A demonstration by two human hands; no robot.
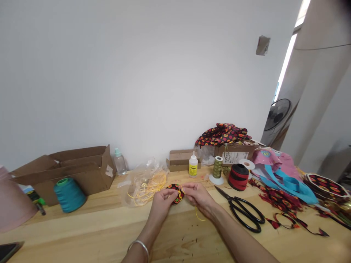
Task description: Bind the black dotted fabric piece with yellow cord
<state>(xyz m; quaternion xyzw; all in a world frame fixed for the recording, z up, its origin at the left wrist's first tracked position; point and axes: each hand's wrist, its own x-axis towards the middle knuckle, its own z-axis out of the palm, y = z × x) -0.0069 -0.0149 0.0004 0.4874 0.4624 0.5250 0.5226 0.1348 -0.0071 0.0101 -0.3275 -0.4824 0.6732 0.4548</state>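
Near the middle of the table, my left hand (163,199) pinches a small dark fabric piece (177,199) with a red, orange and green pattern. My right hand (197,195) is closed at the piece's right side, its fingertips gripping a yellow cord (199,216). The cord crosses the front of the fabric, and its loose end hangs below my right hand. My fingers hide part of the fabric. Just behind my left hand, a clear plastic bag (148,179) holds tangled yellow cord. Large black-handled scissors (241,210) lie right of my right hand.
A glue bottle (193,166), an olive thread spool (217,168) and a red-black roll (238,178) stand behind. On the left are a teal thread cone (69,195), a cardboard box (90,179) and a spray bottle (120,162). Patterned fabric (222,135) and blue straps (290,184) lie right.
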